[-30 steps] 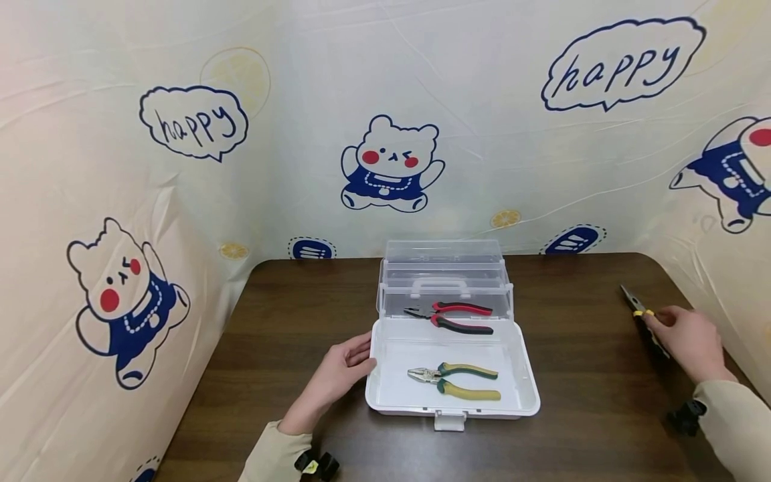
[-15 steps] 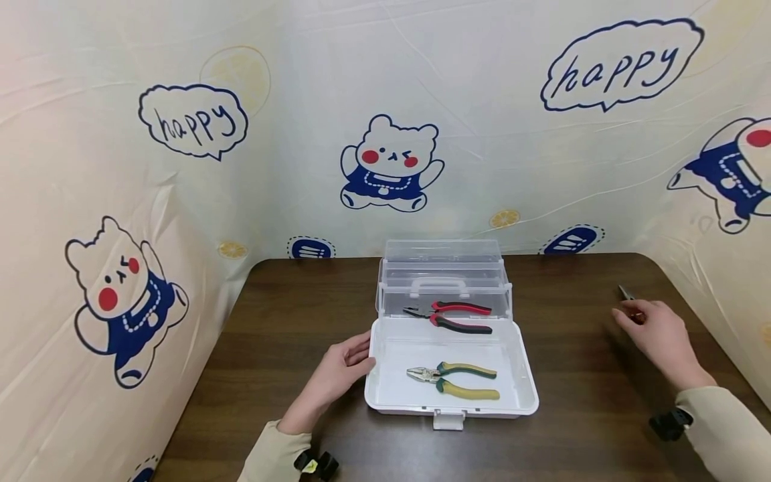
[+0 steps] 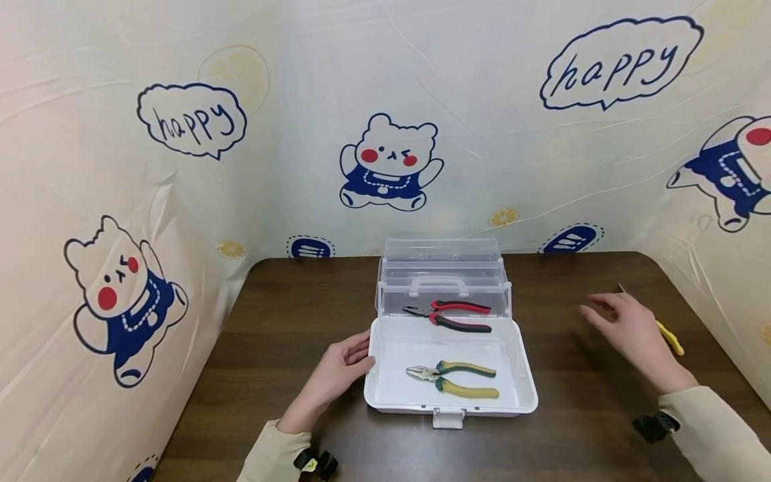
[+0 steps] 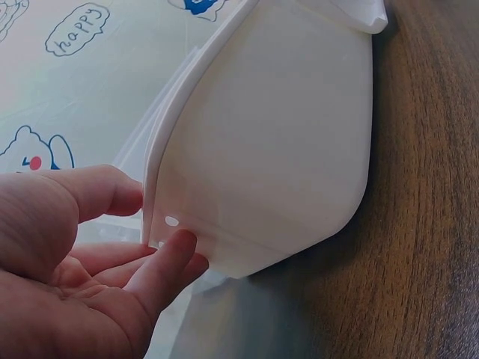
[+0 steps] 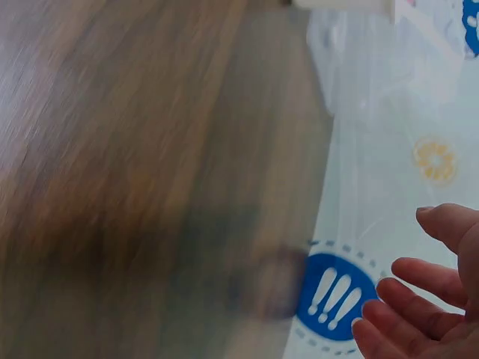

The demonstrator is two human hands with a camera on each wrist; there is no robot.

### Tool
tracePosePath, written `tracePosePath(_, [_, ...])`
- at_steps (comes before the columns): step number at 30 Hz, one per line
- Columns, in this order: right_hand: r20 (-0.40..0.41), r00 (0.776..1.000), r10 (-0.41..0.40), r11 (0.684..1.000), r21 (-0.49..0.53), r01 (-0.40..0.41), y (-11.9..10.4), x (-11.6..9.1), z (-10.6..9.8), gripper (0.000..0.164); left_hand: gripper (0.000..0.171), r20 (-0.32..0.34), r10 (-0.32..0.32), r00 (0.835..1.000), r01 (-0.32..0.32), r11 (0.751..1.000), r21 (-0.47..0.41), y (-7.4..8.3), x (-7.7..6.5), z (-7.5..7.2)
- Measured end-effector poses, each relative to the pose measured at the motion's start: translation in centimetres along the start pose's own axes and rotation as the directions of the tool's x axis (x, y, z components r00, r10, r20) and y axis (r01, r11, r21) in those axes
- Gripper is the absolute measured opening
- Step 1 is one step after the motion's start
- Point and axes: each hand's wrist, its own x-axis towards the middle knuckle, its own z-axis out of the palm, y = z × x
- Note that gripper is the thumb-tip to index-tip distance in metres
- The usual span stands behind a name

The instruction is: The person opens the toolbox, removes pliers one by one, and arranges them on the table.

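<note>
A white toolbox (image 3: 521,395) stands with its clear lid (image 3: 448,268) raised at the back. Against its left side rests my left hand (image 3: 337,375); in the left wrist view the thumb touches the rim and fingertips touch the outer wall. Inside lie combination pliers (image 3: 466,388) with green and yellow handles. Behind them are pliers (image 3: 460,327) with red and black handles, at the hinge side. My right hand (image 3: 638,338) is empty, fingers spread loosely, over the right side of the table. Partly hidden by it are pliers with a yellow handle (image 3: 670,338).
The brown wooden table (image 3: 289,301) ends at a printed cloth backdrop (image 3: 289,167) behind and at both sides. A white latch (image 3: 448,420) juts from the toolbox's front. Each wrist wears a small black camera.
My right hand has come away from the yellow-handled pliers on the table and moved left toward the toolbox. The left hand and the pliers in the toolbox stay put.
</note>
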Motion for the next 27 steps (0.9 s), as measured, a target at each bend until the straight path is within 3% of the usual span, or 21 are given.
tracePosePath(27, [0.11,0.986,-0.127,0.982,0.151,0.11,-10.3,1.0,1.0,0.04,0.053,-0.014,-0.022,1.0,0.022,1.0,0.004,0.2,-0.1,0.0])
